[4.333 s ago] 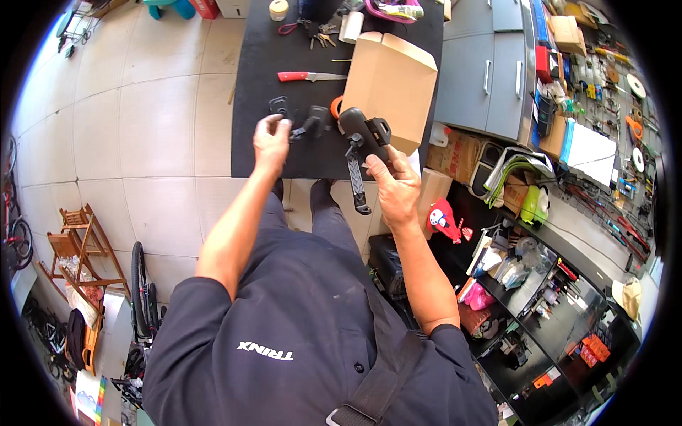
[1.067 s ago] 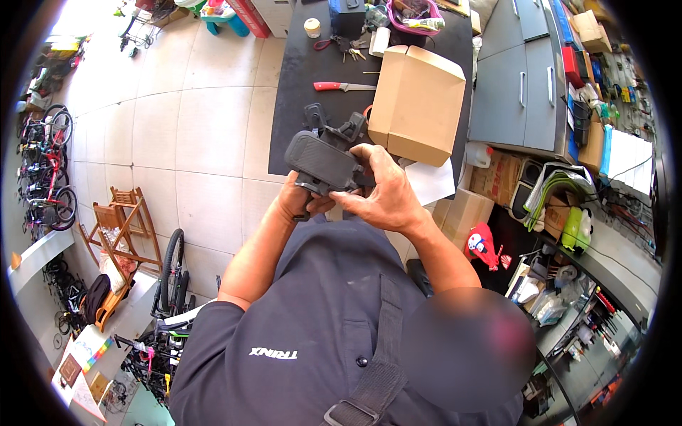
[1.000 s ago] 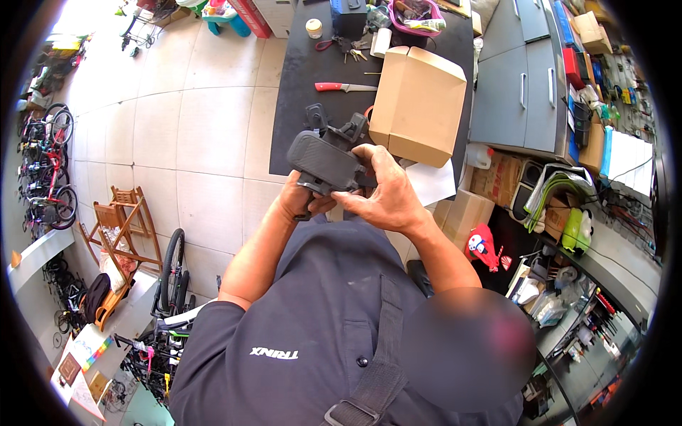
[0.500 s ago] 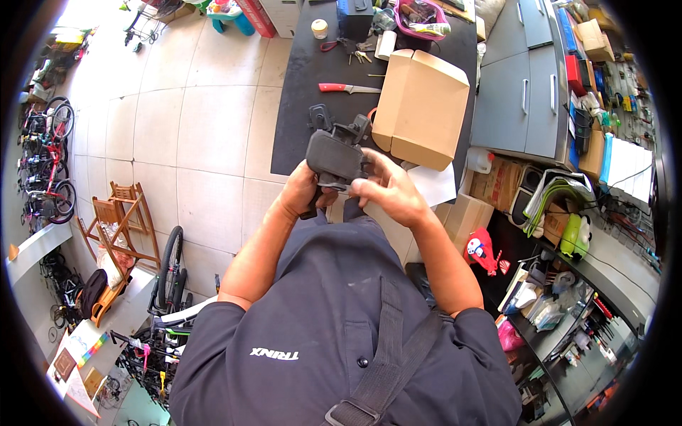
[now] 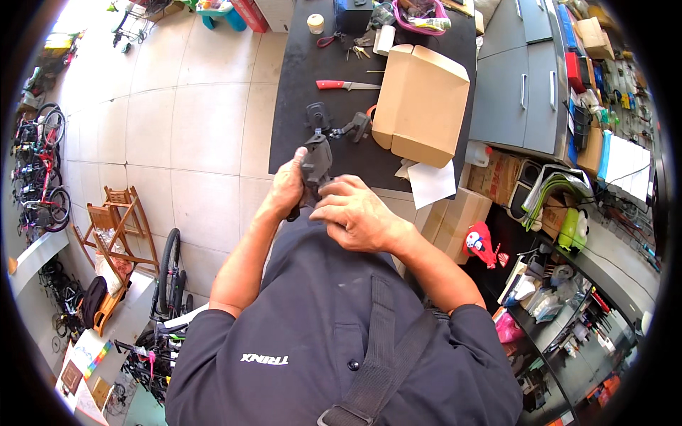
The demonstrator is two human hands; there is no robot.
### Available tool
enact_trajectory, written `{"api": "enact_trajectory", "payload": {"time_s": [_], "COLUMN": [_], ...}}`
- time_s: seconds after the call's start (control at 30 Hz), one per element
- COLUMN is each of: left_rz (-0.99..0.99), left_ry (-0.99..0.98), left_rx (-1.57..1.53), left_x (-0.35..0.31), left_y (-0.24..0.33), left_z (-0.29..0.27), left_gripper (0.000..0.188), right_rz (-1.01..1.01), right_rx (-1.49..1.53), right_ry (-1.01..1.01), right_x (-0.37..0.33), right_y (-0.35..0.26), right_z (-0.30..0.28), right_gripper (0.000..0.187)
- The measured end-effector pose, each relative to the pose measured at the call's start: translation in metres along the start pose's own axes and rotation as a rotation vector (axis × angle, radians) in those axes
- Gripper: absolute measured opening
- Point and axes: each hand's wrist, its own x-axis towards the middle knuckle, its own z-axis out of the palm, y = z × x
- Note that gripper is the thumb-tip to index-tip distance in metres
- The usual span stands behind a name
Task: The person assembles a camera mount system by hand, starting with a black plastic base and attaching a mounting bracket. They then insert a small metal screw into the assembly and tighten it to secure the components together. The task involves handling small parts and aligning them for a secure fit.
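Standing edge-on now, formerly face-up: one black holder [image 5: 317, 160], clamped by fingers of left hand [image 5: 287, 187]. Right hand [image 5: 364, 219]: fingers curled at its near end, grip unclear; turn seemingly opens its side to them.

On the worktop [image 5: 295, 71], a red-handled knife [image 5: 348, 85] was seen toward the left edge, blade pointed at a brown cardboard box [image 5: 426, 106] placed along the right edge. Small jar [image 5: 315, 24] noted near the left edge, far end; keys [image 5: 359, 52], white roll [image 5: 384, 40] and pink basket [image 5: 420, 32] listed rightward. White sheet [image 5: 434, 186] was seen jutting past the near right corner. Grey cabinets [image 5: 494, 106] were noted beyond the right edge.
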Motion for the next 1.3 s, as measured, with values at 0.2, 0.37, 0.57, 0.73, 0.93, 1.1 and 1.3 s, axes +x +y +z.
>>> {"api": "enact_trajectory", "payload": {"time_s": [0.2, 0.37, 0.57, 0.73, 0.93, 1.1, 1.3], "left_rz": [0.267, 0.541, 0.498, 0.301, 0.637, 0.796, 0.921], "left_ry": [-0.077, -0.171, -0.148, -0.116, -0.134, -0.228, -0.305], "left_rx": [0.117, 0.519, 0.452, 0.181, 0.543, 0.710, 0.827], "left_x": [-0.009, -0.010, 0.020, 0.028, 0.021, 0.017, 0.008], "left_y": [0.008, 0.017, -0.007, 0.023, 0.029, 0.039, 0.053], "left_z": [-0.024, -0.049, -0.076, -0.061, -0.052, -0.045, -0.020], "left_gripper": [0.052, 0.041, 0.055, 0.062, 0.039, 0.036, 0.034], "right_rz": [0.986, 0.864, 0.523, 0.289, 0.893, 0.680, 0.716], "right_rx": [1.018, 1.722, 0.660, 0.036, 1.725, 1.784, 1.930], "right_ry": [0.006, -0.046, 0.169, 0.286, 0.161, 0.126, 0.090], "right_x": [0.012, 0.025, 0.063, 0.053, 0.017, 0.011, 0.006], "right_y": [0.050, 0.073, 0.021, 0.000, 0.043, 0.059, 0.045], "right_z": [0.015, 0.030, 0.022, 0.045, 0.035, 0.038, 0.010], "right_gripper": [0.036, 0.052, 0.045, 0.021, 0.078, 0.079, 0.073]}}
